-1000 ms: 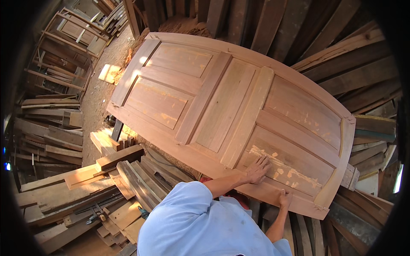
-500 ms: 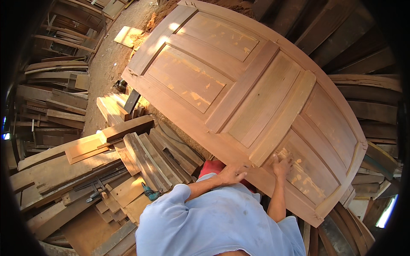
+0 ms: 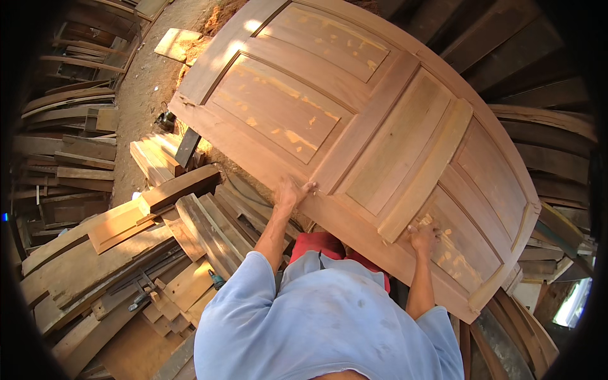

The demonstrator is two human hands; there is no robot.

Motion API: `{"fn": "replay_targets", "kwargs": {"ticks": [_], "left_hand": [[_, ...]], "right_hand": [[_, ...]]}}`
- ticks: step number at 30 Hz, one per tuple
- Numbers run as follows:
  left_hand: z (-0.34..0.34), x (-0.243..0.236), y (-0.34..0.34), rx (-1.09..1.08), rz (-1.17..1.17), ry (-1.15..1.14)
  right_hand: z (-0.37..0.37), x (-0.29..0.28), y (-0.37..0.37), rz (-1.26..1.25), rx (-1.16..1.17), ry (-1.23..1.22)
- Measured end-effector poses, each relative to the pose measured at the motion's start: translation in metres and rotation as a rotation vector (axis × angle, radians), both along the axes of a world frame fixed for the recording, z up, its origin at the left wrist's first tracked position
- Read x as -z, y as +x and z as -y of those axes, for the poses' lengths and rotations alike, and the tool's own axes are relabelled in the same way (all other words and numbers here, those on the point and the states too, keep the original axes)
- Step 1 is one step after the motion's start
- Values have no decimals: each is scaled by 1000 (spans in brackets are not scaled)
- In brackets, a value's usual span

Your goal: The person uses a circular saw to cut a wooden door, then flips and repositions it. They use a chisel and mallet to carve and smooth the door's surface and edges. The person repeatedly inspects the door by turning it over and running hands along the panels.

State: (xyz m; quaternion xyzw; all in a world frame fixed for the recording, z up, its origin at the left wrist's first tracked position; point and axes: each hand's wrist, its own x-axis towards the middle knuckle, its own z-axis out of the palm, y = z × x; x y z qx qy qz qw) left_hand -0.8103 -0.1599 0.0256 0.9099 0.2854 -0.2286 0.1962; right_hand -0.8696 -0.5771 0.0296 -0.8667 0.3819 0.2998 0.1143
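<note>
A large panelled wooden door (image 3: 253,145) lies flat before me, with yellowish filler patches on several panels. My left hand (image 3: 292,192) rests on its near edge, fingers spread and thumb apart. On the near right panel (image 3: 453,237), which is streaked with filler, my right hand (image 3: 424,237) presses down with bent fingers. Whatever may be under those fingers is too small to make out. Just left of that hand a paler crosswise strip (image 3: 430,171) runs over the door.
Boards and offcuts (image 3: 209,225) are piled at my left, with a teal power tool (image 3: 216,278) and a metal clamp (image 3: 144,292) among them. Timber stacks (image 3: 82,164) stand farther left. More planks (image 3: 544,145) lean beyond the door at the right.
My left hand has moved left and away from my body, from beside the strip's near end to farther along the door's edge. My right hand stays on the same panel. The view has shifted slightly.
</note>
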Motion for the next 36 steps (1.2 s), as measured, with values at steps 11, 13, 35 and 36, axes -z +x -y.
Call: {"fn": "replay_targets", "kwargs": {"ticks": [11,13,35,36], "left_hand": [[-9,29,-21,9,64,-60],[2,32,-34,-36,155,-93],[74,130,-275,-330,-64,-589],[61,158,-292,-370,-230,-665]], "right_hand": [[2,-6,-1,-43,-100,40],[6,-7,-7,-8,-170,39],[-73,-376,1,735,-1211,2322],[-76,-412,-5,562,-1349,2511]]}}
